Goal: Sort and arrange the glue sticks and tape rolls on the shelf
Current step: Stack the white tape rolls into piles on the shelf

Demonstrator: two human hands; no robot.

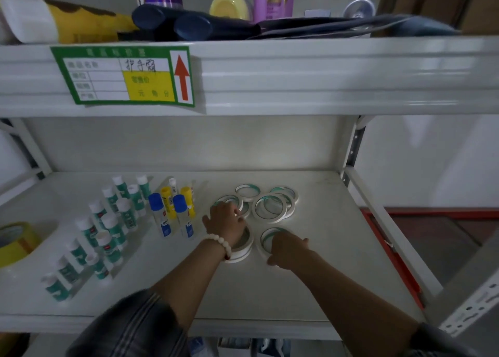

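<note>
Both hands on tape rolls, white shelf

left arm: dark denim-like sleeve with faint pale stripes, pushed up near the elbow, forearm bare | left wrist: bracelet of round cream-white beads with one small red bead at the underside | right arm: dark sleeve cuff at frame's lower edge, forearm bare | hands: no gloves, rings not discernible
</note>
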